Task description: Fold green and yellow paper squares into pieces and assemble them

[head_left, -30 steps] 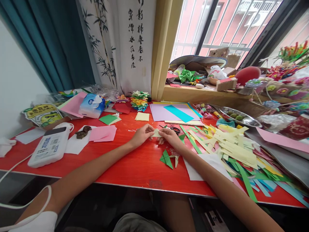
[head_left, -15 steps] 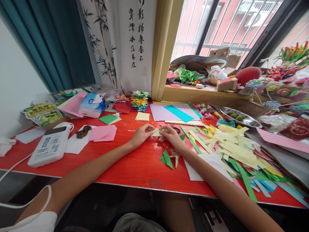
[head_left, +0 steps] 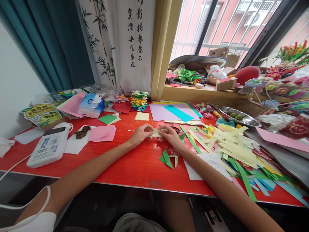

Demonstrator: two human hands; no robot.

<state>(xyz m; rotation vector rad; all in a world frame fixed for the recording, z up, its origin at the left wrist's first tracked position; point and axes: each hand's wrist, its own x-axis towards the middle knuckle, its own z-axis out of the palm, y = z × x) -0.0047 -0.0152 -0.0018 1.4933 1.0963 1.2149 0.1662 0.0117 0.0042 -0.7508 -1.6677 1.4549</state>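
Between my two hands is a small pale yellow piece of folded paper (head_left: 156,133), held just above the red table (head_left: 120,167). My left hand (head_left: 142,135) pinches its left end, and my right hand (head_left: 169,136) pinches the right end. The fingers cover much of the paper. Beside my right hand lie black-handled scissors (head_left: 176,129), partly hidden. Nearer to me on the table are a green folded paper piece (head_left: 166,159) and a pale folded piece (head_left: 176,159). A stack of pale yellow square paper (head_left: 142,116) sits beyond my left hand.
Right of my arm spreads a heap of cut paper strips (head_left: 238,151), next to a white sheet (head_left: 193,170). A white box-shaped device (head_left: 49,148) with a cord stands left. Behind are a tissue pack (head_left: 91,104), a folded-paper tower (head_left: 139,100) and a metal dish (head_left: 251,120).
The pale yellow paper showed a raised point in the middle earlier; now it looks like a flatter, narrower band. Both hands stay almost in place, still pinching it.
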